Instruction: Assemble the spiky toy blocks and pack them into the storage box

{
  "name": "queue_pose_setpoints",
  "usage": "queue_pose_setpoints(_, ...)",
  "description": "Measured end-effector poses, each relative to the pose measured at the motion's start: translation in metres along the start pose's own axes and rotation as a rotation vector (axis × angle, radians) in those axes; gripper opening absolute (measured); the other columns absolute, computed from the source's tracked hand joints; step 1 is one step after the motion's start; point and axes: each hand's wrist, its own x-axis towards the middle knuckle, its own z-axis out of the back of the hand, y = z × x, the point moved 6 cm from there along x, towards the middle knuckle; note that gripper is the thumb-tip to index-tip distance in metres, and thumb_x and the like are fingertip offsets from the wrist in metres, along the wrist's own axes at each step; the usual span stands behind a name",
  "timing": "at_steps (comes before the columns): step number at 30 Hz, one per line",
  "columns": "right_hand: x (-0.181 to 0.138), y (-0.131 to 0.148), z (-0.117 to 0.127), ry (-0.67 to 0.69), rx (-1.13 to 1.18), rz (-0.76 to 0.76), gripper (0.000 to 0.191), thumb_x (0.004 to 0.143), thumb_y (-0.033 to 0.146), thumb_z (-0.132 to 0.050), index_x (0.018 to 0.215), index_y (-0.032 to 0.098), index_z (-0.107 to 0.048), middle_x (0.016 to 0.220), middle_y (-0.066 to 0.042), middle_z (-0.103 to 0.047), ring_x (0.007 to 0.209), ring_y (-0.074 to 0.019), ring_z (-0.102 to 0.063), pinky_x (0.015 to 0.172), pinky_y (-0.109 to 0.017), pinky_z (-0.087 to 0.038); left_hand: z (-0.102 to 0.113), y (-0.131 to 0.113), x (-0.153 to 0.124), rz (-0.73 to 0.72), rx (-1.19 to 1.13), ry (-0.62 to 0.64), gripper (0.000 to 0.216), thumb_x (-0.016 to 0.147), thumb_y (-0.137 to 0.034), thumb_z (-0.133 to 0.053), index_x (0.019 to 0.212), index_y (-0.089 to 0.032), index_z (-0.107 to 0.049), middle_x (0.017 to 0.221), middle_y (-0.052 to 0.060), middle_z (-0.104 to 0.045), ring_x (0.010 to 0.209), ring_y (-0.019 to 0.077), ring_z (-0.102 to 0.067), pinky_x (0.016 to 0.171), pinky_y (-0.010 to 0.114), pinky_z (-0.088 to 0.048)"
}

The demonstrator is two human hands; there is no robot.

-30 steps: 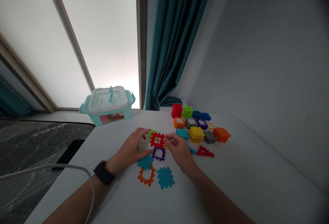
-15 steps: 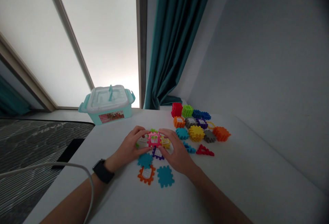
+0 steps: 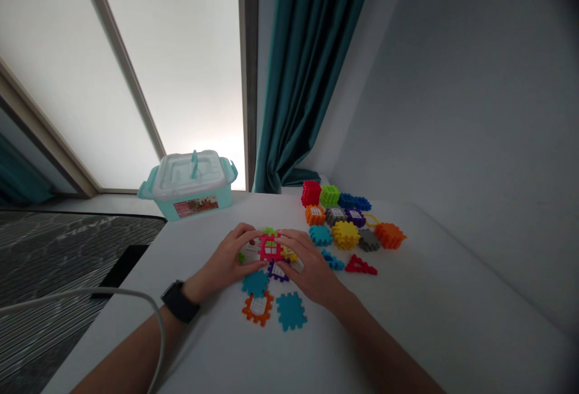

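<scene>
Both my hands close around a small assembly of interlocking plastic waffle-block pieces [image 3: 270, 248] on the white table [image 3: 407, 321]. Its front face is a red-pink window piece, with green and yellow pieces showing at its edges. My left hand [image 3: 228, 255] grips the assembly's left side, and my right hand [image 3: 305, 267] presses on its right side. A purple piece [image 3: 277, 271] lies partly under my right fingers. Just below my hands lie a teal piece [image 3: 255, 283], an orange frame piece [image 3: 257, 308] and a flat teal piece [image 3: 291, 311].
Several built block cubes and loose pieces [image 3: 344, 219] lie to the right, including a red triangular piece [image 3: 360, 265]. A mint lidded plastic box [image 3: 190, 187] stands at the far table edge. A white cable [image 3: 99, 290] crosses below my watch-wearing left wrist.
My hands have closed in around the assembly, and the red-pink piece has shifted slightly left and down between them. The loose pieces around them stay nearly in place.
</scene>
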Motion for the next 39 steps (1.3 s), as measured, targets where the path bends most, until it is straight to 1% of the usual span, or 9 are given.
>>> queue_pose_setpoints(6, 0.001, 0.001, 0.0, 0.041, 0.014, 0.017, 0.038, 0.095, 0.027, -0.058, 0.132, 0.027, -0.053, 0.131, -0.009, -0.06, 0.125, -0.0243, -0.053, 0.106, -0.048, -0.047, -0.002, 0.001, -0.001, 0.005, 0.024, 0.046, 0.045, 0.085, -0.032, -0.069, 0.127, -0.025, -0.057, 0.117, 0.008, -0.056, 0.108, 0.0232, -0.059, 0.095, 0.039, -0.051)
queue_pose_setpoints(9, 0.001, -0.001, 0.0, 0.023, 0.018, -0.006, 0.033, 0.094, 0.027, -0.059, 0.127, 0.027, -0.055, 0.127, -0.009, -0.06, 0.122, -0.0248, -0.054, 0.105, -0.047, -0.048, -0.002, 0.002, -0.001, 0.025, 0.035, 0.018, 0.043, 0.085, -0.029, -0.068, 0.125, -0.023, -0.055, 0.115, 0.008, -0.058, 0.105, 0.0227, -0.059, 0.092, 0.038, -0.051)
queue_pose_setpoints(13, -0.001, -0.003, -0.004, -0.021, 0.02, -0.075, 0.034, 0.092, 0.026, -0.061, 0.125, 0.025, -0.056, 0.121, -0.01, -0.058, 0.116, -0.0255, -0.056, 0.101, -0.046, -0.051, 0.0, 0.001, 0.001, 0.035, 0.016, -0.035, 0.018, 0.086, -0.025, -0.065, 0.102, -0.02, -0.059, 0.104, 0.006, -0.06, 0.097, 0.021, -0.06, 0.087, 0.036, -0.051)
queue_pose_setpoints(16, -0.002, -0.004, -0.008, -0.035, 0.03, -0.106, 0.032, 0.091, 0.024, -0.061, 0.123, 0.024, -0.057, 0.118, -0.01, -0.055, 0.112, -0.0252, -0.057, 0.098, -0.045, -0.052, 0.0, 0.001, 0.003, 0.037, 0.007, -0.044, 0.008, 0.088, -0.021, -0.06, 0.095, -0.02, -0.06, 0.103, 0.006, -0.061, 0.096, 0.0201, -0.06, 0.087, 0.034, -0.051)
queue_pose_setpoints(26, -0.001, 0.002, -0.012, 0.012, 0.05, -0.073, 0.028, 0.093, 0.019, -0.053, 0.12, 0.026, -0.058, 0.113, -0.008, -0.057, 0.109, -0.0234, -0.057, 0.096, -0.043, -0.053, 0.011, 0.013, 0.001, 0.021, 0.158, -0.15, 0.01, 0.092, -0.022, -0.055, 0.092, -0.019, -0.065, 0.098, 0.006, -0.061, 0.092, 0.0193, -0.062, 0.084, 0.033, -0.052)
queue_pose_setpoints(29, -0.002, 0.001, -0.011, -0.019, 0.042, -0.084, 0.031, 0.093, 0.019, -0.054, 0.123, 0.026, -0.056, 0.117, -0.009, -0.057, 0.112, -0.0241, -0.057, 0.099, -0.044, -0.052, 0.014, 0.01, 0.0, -0.002, 0.166, -0.168, 0.012, 0.094, -0.023, -0.054, 0.095, -0.02, -0.065, 0.1, 0.006, -0.06, 0.094, 0.0192, -0.062, 0.086, 0.033, -0.052)
queue_pose_setpoints(32, -0.002, -0.001, -0.008, -0.045, 0.021, -0.088, 0.044, 0.091, 0.022, -0.058, 0.134, 0.027, -0.05, 0.132, -0.011, -0.054, 0.125, -0.0262, -0.052, 0.106, -0.048, -0.047, 0.014, 0.005, -0.001, -0.02, 0.168, -0.165, 0.014, 0.096, -0.026, -0.054, 0.097, -0.02, -0.067, 0.103, 0.007, -0.06, 0.096, 0.0198, -0.061, 0.087, 0.033, -0.053)
queue_pose_setpoints(34, -0.002, -0.001, -0.009, -0.015, 0.02, -0.071, 0.05, 0.091, 0.022, -0.058, 0.139, 0.028, -0.046, 0.14, -0.01, -0.051, 0.132, -0.026, -0.048, 0.11, -0.049, -0.044, 0.013, 0.001, -0.001, -0.039, 0.171, -0.161, 0.015, 0.096, -0.027, -0.054, 0.098, -0.02, -0.067, 0.102, 0.007, -0.06, 0.095, 0.0195, -0.062, 0.087, 0.033, -0.053)
queue_pose_setpoints(39, -0.001, 0.003, -0.007, 0.022, 0.029, -0.024, 0.046, 0.091, 0.021, -0.058, 0.136, 0.028, -0.05, 0.137, -0.009, -0.056, 0.13, -0.0247, -0.051, 0.109, -0.049, -0.045, 0.01, -0.001, -0.003, -0.078, 0.187, -0.15, 0.017, 0.098, -0.026, -0.052, 0.101, -0.02, -0.068, 0.1, 0.008, -0.061, 0.094, 0.0193, -0.062, 0.085, 0.033, -0.054)
